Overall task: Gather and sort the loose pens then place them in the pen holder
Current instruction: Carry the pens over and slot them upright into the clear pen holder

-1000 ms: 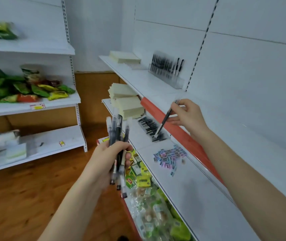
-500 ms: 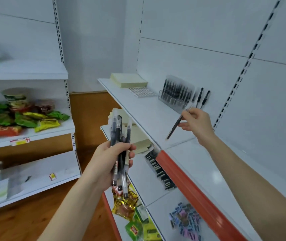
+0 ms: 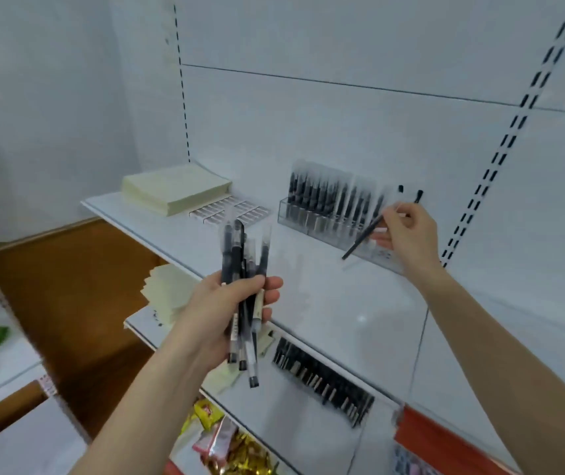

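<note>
Left hand [image 3: 226,311] grips a bundle of pens [image 3: 244,296] upright; right hand [image 3: 408,234] pinches one black pen [image 3: 363,240] beside the clear pen holder [image 3: 322,221] at the shelf's [image 3: 343,303] back edge.

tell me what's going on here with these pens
A person is putting pens away. The left hand grips a bundle of pens. The right hand pinches a single black pen, tilted, at the clear pen holder on the upper shelf, which already holds a row of pens.
</note>
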`<action>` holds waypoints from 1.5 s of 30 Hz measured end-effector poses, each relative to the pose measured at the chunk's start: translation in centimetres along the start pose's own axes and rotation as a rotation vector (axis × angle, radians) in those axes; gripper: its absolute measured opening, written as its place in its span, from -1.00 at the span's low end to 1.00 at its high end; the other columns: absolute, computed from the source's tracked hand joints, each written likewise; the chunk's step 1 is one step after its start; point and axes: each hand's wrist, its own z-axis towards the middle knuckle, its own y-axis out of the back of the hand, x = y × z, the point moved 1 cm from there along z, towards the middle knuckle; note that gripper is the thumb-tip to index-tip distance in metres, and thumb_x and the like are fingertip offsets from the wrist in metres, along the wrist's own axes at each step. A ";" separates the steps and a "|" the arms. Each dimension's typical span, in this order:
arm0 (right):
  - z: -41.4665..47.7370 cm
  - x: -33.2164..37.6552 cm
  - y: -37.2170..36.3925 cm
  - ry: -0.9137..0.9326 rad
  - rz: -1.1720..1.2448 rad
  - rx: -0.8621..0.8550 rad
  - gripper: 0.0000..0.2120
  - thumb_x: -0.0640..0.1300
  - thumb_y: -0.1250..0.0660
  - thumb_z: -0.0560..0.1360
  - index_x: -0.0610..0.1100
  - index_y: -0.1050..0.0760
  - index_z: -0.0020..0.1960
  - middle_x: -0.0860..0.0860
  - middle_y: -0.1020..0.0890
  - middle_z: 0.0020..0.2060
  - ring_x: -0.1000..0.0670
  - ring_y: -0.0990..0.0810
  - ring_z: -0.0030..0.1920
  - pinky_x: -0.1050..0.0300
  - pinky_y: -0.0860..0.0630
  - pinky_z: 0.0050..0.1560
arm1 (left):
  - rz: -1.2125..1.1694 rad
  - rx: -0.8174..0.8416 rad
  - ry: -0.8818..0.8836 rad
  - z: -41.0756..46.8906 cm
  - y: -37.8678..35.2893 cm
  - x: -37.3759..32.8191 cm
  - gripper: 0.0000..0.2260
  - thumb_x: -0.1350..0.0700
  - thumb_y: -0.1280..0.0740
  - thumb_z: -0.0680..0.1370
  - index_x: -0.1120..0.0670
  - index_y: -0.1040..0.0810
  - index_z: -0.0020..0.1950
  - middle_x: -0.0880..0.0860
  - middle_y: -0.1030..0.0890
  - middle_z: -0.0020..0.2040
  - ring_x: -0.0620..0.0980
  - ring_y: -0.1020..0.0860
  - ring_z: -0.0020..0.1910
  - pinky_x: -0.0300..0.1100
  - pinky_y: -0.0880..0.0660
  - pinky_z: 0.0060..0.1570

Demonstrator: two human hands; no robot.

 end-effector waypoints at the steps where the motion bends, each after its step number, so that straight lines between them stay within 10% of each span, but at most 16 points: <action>1: 0.2 -0.2 -0.1 -0.005 -0.010 -0.042 -0.95 -0.14 -0.24 0.55 -0.11 -0.41 -0.06 -0.05 -0.61 -0.19 -0.02 -0.65 -0.33 0.15 -0.60 -0.26 | 0.012 0.026 0.018 1.2 0.4 -0.5 -0.92 0.35 -0.22 0.53 0.27 -0.51 -0.07 0.16 -0.65 -0.21 -0.10 -0.58 -0.45 -0.31 -0.53 -0.47; 17: 6.0 0.1 0.9 0.136 -0.237 -0.373 -0.93 -0.17 -0.20 0.56 -0.12 -0.37 -0.10 -0.06 -0.56 -0.24 -0.10 -0.62 -0.24 -0.01 -0.59 -0.11 | 0.047 0.218 0.173 12.9 -1.4 -0.6 -0.93 0.33 -0.26 0.52 0.24 -0.53 -0.08 0.08 -0.65 -0.31 -0.11 -0.61 -0.43 -0.29 -0.54 -0.47; 31: 8.3 -2.0 -0.8 0.160 -0.712 -0.251 -0.82 -0.14 -0.25 0.54 -0.25 -0.51 -0.14 -0.16 -0.65 -0.21 -0.12 -0.64 -0.15 0.14 -0.51 -0.07 | 0.054 0.312 0.181 17.0 -3.9 -0.2 -0.91 0.34 -0.26 0.51 0.27 -0.53 -0.03 0.06 -0.64 -0.33 -0.12 -0.62 -0.43 -0.31 -0.55 -0.46; 45: 9.6 -0.9 -2.4 -0.084 -0.840 -0.237 -0.68 -0.24 -0.25 0.53 -0.32 -0.48 -0.37 -0.32 -0.64 -0.28 -0.24 -0.66 -0.20 -0.13 -0.56 -0.01 | 0.095 0.546 0.243 21.1 -3.5 -2.1 -0.89 0.31 -0.26 0.51 0.21 -0.54 0.00 0.06 -0.69 -0.26 -0.07 -0.66 -0.30 -0.27 -0.56 -0.42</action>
